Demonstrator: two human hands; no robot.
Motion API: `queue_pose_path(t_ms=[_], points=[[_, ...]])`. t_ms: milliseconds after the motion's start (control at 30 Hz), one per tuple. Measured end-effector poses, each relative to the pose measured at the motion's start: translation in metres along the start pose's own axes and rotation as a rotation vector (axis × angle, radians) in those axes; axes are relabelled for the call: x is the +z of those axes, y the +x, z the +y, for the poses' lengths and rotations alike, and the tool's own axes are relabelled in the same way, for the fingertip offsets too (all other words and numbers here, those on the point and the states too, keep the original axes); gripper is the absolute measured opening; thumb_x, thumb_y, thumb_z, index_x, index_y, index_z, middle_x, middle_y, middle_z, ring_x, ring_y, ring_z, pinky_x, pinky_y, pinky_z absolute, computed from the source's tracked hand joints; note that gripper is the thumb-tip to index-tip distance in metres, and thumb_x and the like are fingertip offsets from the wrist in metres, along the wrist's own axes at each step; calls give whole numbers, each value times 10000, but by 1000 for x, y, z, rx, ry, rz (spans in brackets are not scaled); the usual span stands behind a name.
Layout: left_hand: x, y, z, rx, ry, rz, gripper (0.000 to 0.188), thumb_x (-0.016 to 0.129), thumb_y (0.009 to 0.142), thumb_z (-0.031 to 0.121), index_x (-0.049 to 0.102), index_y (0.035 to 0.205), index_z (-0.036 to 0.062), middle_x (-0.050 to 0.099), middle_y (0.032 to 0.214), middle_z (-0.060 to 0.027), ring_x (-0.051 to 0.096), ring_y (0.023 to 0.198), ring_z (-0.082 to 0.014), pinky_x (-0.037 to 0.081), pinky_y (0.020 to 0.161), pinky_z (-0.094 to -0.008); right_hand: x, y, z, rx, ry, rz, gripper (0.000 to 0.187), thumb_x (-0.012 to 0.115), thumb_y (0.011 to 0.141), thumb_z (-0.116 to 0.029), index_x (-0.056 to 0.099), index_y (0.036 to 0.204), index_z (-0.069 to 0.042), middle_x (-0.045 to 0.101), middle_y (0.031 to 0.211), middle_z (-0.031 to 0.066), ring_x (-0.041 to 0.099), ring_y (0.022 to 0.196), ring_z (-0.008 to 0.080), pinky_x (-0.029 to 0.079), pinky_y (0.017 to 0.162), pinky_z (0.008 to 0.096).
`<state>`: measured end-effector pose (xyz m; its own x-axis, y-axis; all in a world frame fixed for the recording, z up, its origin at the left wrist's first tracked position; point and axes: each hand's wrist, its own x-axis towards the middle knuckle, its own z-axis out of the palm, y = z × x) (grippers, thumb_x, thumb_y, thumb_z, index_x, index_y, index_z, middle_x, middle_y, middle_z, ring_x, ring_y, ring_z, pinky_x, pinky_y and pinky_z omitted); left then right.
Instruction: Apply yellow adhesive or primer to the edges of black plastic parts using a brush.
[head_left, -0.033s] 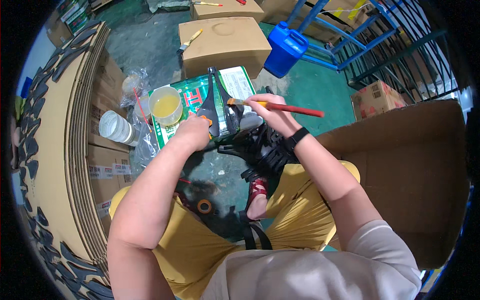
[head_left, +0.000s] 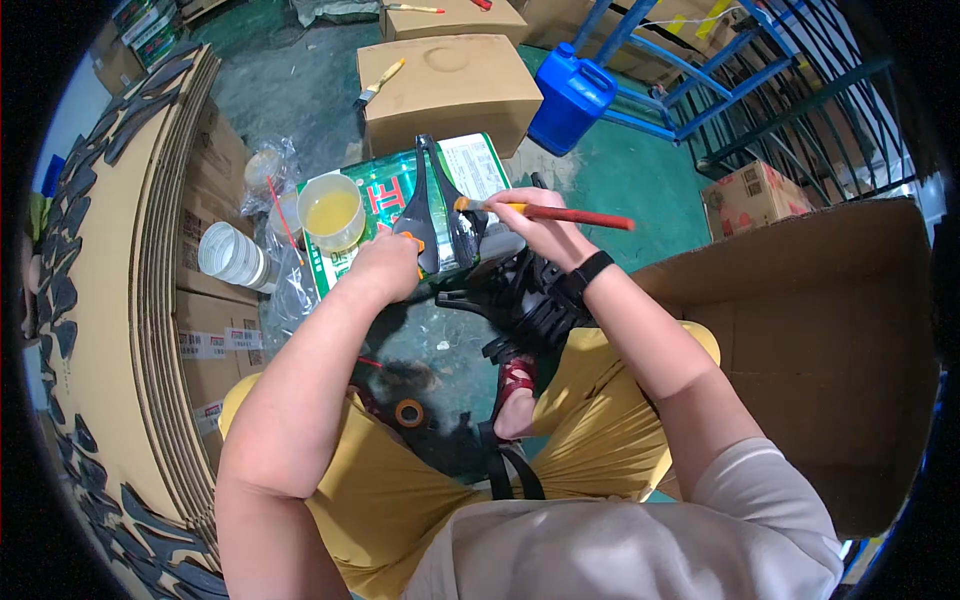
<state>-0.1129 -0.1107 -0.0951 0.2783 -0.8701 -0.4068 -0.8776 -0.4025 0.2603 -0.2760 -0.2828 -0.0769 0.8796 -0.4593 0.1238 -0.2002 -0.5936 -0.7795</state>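
Note:
My right hand (head_left: 548, 228) is closed around a paintbrush (head_left: 575, 215) with a red handle. Its pale bristles point left and touch or hover just over a glossy black part (head_left: 466, 235); which of the two I cannot tell. My left hand (head_left: 382, 268) is closed at the lower end of a flat black piece (head_left: 417, 215) with a long narrow neck, beside something small and orange (head_left: 413, 241). The fingertips are partly hidden. Both black pieces lie on a green printed box or tin (head_left: 375, 185). A translucent cup (head_left: 333, 212) of yellowish liquid stands on its left side.
Several black parts (head_left: 520, 295) are heaped below my right hand. Stacked white cups (head_left: 235, 255) stand left, by flattened cardboard (head_left: 150, 300). A closed carton (head_left: 450, 85) bears another brush (head_left: 382, 82). A blue jerrycan (head_left: 572, 98) stands right of it; a large open carton (head_left: 800, 330) is at my right.
My right hand and the paintbrush have shifted slightly, with the handle's end a little further left. My left hand and the black pieces look unmoved.

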Motion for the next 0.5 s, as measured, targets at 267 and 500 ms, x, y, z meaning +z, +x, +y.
queue_pose_path(t_ms=[267, 500], points=[[0, -5, 1, -6, -22, 42, 255, 521, 767, 58, 646, 984, 11, 619, 1064, -185, 533, 1092, -320, 452, 891, -409, -23, -20, -9, 172, 10, -136, 225, 532, 802, -181, 664, 824, 0, 665, 776, 130, 637, 723, 212, 487, 679, 340], [-4, -6, 4, -3, -34, 20, 277, 516, 770, 56, 641, 1014, 24, 610, 1087, -184, 522, 1112, -318, 445, 903, -403, -5, 10, -6, -121, -189, -57, 207, 548, 815, -171, 667, 830, -3, 642, 772, 166, 608, 706, 302, 476, 655, 368]])
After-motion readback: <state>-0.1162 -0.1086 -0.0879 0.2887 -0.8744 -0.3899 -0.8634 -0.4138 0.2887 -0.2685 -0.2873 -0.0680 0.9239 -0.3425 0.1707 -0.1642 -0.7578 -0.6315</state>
